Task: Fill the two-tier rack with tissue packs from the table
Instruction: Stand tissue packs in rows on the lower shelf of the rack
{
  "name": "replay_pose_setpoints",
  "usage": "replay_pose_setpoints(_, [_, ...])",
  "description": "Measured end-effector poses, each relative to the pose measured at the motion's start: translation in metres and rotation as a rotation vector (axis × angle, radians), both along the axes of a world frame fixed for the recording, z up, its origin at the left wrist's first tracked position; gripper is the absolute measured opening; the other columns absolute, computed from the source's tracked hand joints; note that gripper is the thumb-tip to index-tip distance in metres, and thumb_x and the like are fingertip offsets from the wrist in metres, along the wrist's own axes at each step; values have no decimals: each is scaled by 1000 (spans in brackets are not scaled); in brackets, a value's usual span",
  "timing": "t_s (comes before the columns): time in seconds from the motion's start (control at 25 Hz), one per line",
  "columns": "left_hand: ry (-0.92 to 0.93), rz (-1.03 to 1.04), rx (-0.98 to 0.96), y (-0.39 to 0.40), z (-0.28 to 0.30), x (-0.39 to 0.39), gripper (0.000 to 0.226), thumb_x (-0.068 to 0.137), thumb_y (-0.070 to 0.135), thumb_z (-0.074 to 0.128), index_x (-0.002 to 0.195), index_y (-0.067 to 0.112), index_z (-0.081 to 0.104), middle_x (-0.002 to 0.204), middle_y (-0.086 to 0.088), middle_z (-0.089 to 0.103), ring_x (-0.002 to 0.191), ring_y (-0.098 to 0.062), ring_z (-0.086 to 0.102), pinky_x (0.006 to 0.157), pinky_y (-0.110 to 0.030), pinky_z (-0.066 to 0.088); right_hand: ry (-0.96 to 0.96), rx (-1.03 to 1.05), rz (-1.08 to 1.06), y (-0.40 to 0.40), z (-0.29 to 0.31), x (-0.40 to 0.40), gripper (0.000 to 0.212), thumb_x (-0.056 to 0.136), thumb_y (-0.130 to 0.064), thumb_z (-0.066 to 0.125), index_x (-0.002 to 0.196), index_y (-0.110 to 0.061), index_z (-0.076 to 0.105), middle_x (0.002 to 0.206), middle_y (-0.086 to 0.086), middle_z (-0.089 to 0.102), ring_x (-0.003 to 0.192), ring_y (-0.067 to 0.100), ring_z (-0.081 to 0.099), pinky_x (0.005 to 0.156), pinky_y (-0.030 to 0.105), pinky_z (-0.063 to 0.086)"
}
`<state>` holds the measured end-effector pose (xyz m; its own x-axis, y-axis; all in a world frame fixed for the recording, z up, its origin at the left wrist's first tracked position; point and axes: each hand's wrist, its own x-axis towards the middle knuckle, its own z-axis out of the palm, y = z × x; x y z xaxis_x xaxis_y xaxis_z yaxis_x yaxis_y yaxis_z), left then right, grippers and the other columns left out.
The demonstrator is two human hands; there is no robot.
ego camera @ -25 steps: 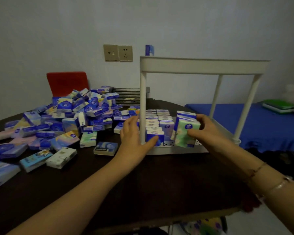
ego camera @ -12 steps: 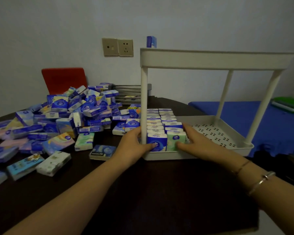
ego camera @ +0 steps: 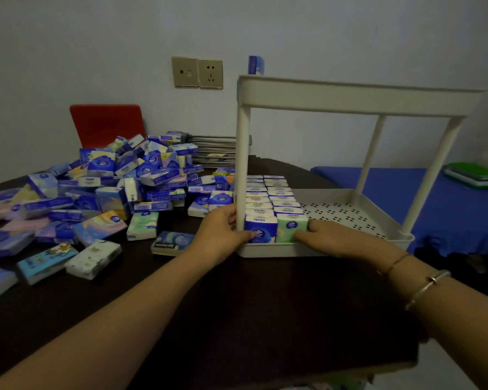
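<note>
1. Head view shows my right hand (ego camera: 328,239) on the right side of the green tissue pack (ego camera: 290,228), which stands at the near end of the second row in the lower tier of the rack (ego camera: 350,91); the thumb lies against its front face and the fingers bend round its side, so I judge it a light hold.
2. My left hand (ego camera: 219,235) rests with relaxed fingers by the near-left post (ego camera: 243,170), the thumb touching the blue pack (ego camera: 260,230); it grasps nothing.
3. These packs should be light, soft and a little slippery in their film; I would take one by the two broad faces, gently, so it does not crush.
4. Many packs lie in a heap (ego camera: 124,181) on the table (ego camera: 237,305) to the left; both forearms reach forward, low over the table.
</note>
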<state>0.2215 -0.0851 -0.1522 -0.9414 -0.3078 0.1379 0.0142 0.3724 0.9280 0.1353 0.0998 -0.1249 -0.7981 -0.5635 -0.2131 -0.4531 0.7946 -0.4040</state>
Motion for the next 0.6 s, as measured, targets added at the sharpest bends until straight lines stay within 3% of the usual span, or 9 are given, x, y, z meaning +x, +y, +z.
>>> replay_pose_setpoints(0.2, [8,37,-52,-11,4,20,81,75,-2,72,144,13,33,145,-3,43,133,-14,42,108,-36,39,377,-154,-102,5,9,31,54,91,-30,54,138,-16,32,134,8,49,114,18,51,90,31,44])
replay_pose_setpoints(0.32, [33,87,-137,-31,6,39,76,77,-3,70,143,14,35,145,-3,44,133,-13,41,105,-27,37,549,-294,1,-14,16,61,39,88,-25,55,124,-21,41,124,1,50,109,13,49,88,31,47])
replay_pose_setpoints(0.44, [68,181,-204,-65,2,63,66,81,-1,66,140,15,41,142,0,48,130,-10,44,101,-20,35,576,-381,137,-49,17,90,22,88,-22,54,107,-26,44,108,-4,51,95,11,50,83,33,49])
replay_pose_setpoints(0.6, [82,442,-311,-117,-6,95,46,86,3,61,130,12,53,129,-2,58,119,-12,53,95,-18,37,535,-422,332,-103,1,112,19,87,-20,53,105,-21,50,102,-5,51,94,12,48,82,28,41])
